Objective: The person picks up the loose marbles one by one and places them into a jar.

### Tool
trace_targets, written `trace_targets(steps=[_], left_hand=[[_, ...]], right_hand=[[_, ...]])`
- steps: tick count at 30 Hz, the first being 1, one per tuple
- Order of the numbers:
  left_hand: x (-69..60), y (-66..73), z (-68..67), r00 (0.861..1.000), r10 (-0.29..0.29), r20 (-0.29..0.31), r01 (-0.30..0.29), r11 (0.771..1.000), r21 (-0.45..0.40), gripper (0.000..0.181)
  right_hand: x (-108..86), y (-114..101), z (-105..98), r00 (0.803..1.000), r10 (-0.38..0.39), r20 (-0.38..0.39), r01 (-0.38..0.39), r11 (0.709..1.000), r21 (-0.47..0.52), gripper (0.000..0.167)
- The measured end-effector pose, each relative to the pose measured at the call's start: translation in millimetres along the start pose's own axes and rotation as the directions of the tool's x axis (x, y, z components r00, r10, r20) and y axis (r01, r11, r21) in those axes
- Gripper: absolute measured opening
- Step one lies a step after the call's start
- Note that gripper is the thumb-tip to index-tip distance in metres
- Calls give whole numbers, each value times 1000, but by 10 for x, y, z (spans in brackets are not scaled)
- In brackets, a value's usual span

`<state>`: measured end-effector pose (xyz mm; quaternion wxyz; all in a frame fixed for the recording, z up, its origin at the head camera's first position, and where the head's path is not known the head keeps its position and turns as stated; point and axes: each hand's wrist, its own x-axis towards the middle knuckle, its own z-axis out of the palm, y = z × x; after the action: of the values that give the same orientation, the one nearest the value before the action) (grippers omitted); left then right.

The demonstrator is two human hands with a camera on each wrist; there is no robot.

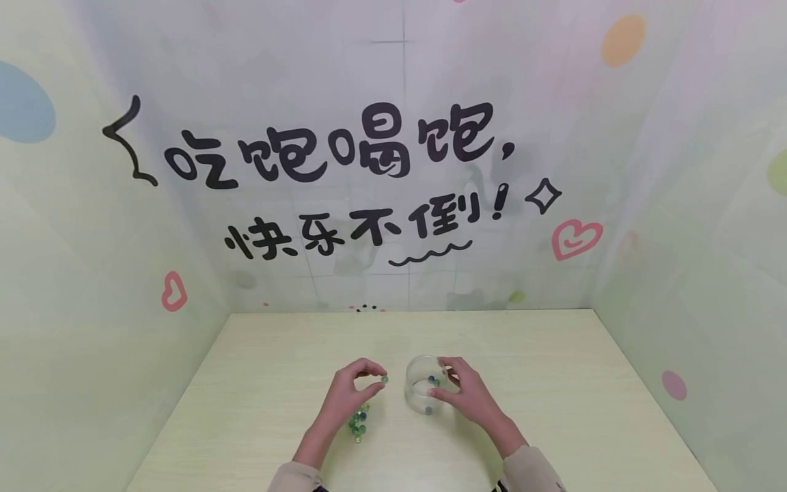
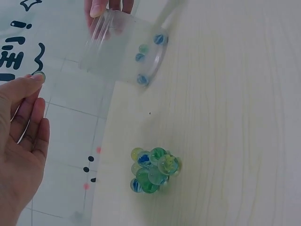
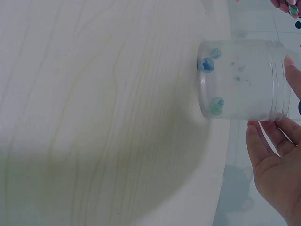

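Between thumb and fingertips my left hand point(image 1: 349, 394) pinches one greenish glass marble point(image 1: 384, 379), held up just left of a clear plastic jar point(image 1: 424, 396). My right hand point(image 1: 470, 395) grips that jar near its rim from the right side. The jar stands upright on the table, its mouth uncovered, and several blue and green marbles point(image 2: 143, 79) lie on its bottom. A heap of green, blue and yellowish marbles point(image 2: 157, 172) sits on the table below the left wrist.
The pale wood-grain table point(image 1: 277, 362) meets a backdrop point(image 1: 320, 294) printed with black lettering, hearts and dots. Matching printed sheets rise at the left and right sides. A shadow point(image 3: 155, 174) falls on the tabletop beside the jar.
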<state>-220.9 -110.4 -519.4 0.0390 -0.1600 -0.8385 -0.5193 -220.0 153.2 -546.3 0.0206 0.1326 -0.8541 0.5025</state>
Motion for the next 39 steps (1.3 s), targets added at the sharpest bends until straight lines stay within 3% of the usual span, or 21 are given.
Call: trace_targets(steps=[8, 16, 39], left_hand=[[34, 68, 81, 998, 57, 10, -57, 998, -1, 18], [73, 131, 150, 998, 56, 33, -56, 998, -18, 16], [202, 130, 363, 992, 78, 101, -75, 997, -26, 14]], right_hand=[[-4, -20, -3, 1000, 2, -12, -2, 1000, -6, 63], [2, -18, -2, 1000, -1, -13, 0, 1000, -9, 62], [-14, -10, -7, 1000, -20, 3, 20, 1000, -10, 62]])
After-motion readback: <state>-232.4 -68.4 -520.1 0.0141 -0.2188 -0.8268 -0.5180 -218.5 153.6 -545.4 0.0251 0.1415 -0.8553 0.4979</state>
